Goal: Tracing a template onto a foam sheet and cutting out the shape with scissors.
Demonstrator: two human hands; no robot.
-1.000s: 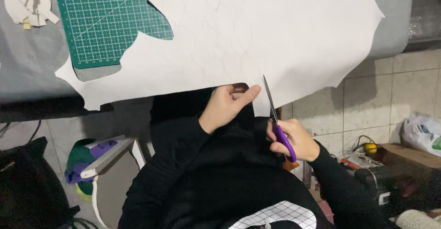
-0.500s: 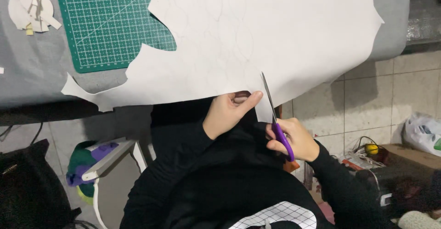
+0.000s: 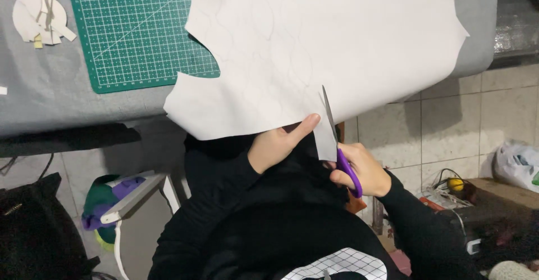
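A large white sheet [image 3: 337, 38] with faint curved pencil outlines overhangs the grey table [image 3: 50, 100]. My left hand [image 3: 278, 145] pinches its near edge from below, thumb on top. My right hand [image 3: 362, 170] grips purple-handled scissors [image 3: 337, 145]; the blades point up and away into the sheet's edge, with a narrow strip of sheet hanging beside them. Both arms are in black sleeves.
A green cutting mat [image 3: 135, 33] lies on the table, partly under the sheet. Cut white scraps [image 3: 39, 10] sit at the far left. Below are a tiled floor, a purple and green bundle [image 3: 106, 201], a black bag [image 3: 33, 229] and a plastic bag [image 3: 519, 165].
The sheet has slid right, uncovering more of the mat. The scissors have cut deeper into the edge, and my left hand shifted right with the sheet.
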